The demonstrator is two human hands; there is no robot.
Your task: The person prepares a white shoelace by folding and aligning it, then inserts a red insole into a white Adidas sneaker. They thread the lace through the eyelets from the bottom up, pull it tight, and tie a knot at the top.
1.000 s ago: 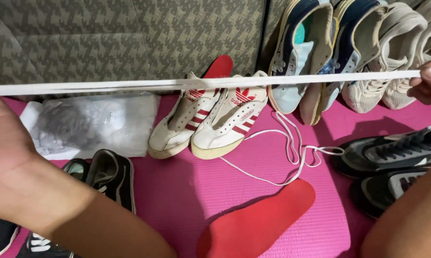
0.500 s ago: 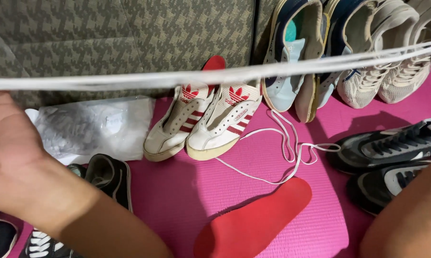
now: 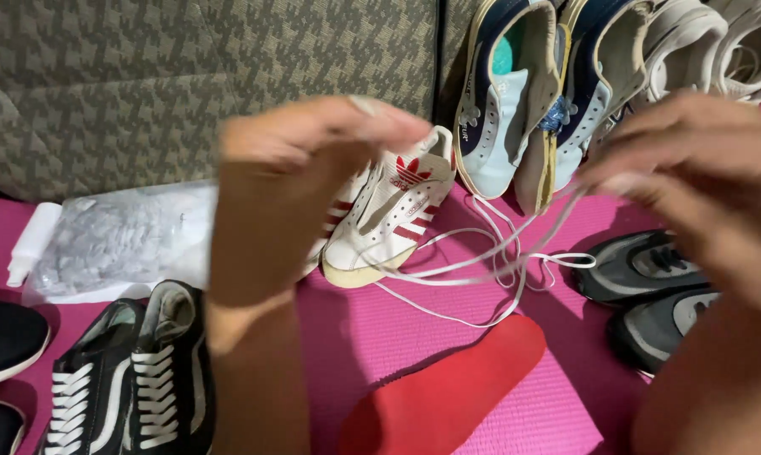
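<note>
Both hands are holding a white lace [image 3: 482, 268] above the pink mat [image 3: 380, 337]. The left hand [image 3: 313, 147] is pinching one end with closed fingers; the right hand [image 3: 692, 168] is gripping the other, blurred. The lace is sagging over the white sneakers [image 3: 393, 219], near a red insole [image 3: 448, 392].

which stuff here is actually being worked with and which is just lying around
In hand:
left hand
right hand
white shoelace
white shoes with red stripes

Lying about:
red insole
black shoes with white laces
grey shoes
navy shoes
clear plastic bag
</note>
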